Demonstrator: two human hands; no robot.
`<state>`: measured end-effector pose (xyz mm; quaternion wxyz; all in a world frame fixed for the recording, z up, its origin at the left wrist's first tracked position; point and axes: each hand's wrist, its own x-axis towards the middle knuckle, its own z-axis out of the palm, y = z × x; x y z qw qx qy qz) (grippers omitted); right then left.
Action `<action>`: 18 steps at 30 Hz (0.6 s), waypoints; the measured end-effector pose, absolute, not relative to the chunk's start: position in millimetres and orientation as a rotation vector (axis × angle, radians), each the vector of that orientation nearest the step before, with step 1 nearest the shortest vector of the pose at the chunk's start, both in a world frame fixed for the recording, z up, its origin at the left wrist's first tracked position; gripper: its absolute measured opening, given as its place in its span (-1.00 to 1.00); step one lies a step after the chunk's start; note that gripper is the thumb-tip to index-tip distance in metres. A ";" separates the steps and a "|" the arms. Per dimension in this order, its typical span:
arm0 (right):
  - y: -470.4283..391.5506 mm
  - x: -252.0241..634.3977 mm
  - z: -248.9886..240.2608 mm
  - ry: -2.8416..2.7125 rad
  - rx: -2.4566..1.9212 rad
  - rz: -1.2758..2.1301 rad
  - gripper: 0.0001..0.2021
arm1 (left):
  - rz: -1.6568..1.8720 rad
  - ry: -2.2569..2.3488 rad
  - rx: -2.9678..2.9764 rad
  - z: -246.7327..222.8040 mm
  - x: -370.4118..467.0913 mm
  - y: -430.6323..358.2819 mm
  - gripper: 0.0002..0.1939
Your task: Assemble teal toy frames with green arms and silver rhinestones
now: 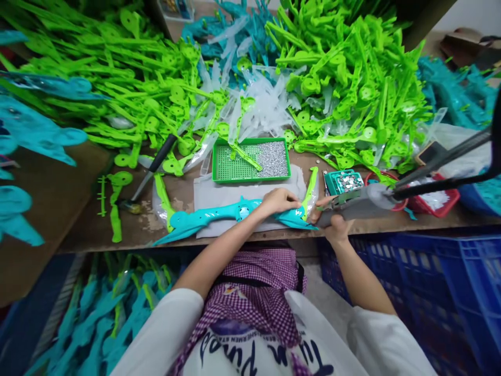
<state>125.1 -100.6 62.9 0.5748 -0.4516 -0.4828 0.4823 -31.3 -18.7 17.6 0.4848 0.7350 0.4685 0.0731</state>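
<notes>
A blue plastic toy bow frame (213,214) lies along the front edge of the bench, with a green and clear limb (163,201) at its left end and another green limb (310,194) at its right end. My left hand (279,202) is closed over the right part of the frame, fingertips by the joint with the green limb. Whether a small screw is between them is hidden. My right hand (334,224) is wrapped around a grey power screwdriver (362,202), held sideways with its tip close to that same joint.
A green tray (250,180) of small screws stands behind the frame, on a grey cloth (203,196). A teal box (331,183) of metal discs and a red basket (450,201) sit right. A black-handled screwdriver (162,152) lies left. Green parts (352,78) pile behind; blue crates (410,282) stand below.
</notes>
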 end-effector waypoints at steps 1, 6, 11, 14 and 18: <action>-101.4 125.4 59.7 -1.132 -1.058 1.136 -0.44 | 0.178 1.141 1.791 18.1 -31.4 -18.8 -0.68; -102.0 124.4 53.6 -1.162 -1.045 1.157 -0.48 | 0.162 1.171 1.803 19.2 -31.5 -19.2 -0.68; -99.5 123.8 51.8 -1.170 -1.068 1.156 -0.52 | 0.154 1.183 1.824 21.7 -31.4 -20.5 -0.67; -101.2 123.1 50.2 -1.169 -1.116 1.128 -0.48 | 0.153 1.192 1.829 21.5 -31.4 -20.3 -0.67; -101.0 117.4 55.3 -1.109 -1.167 1.075 -0.44 | 0.172 1.170 1.833 17.0 -33.5 -21.0 -0.68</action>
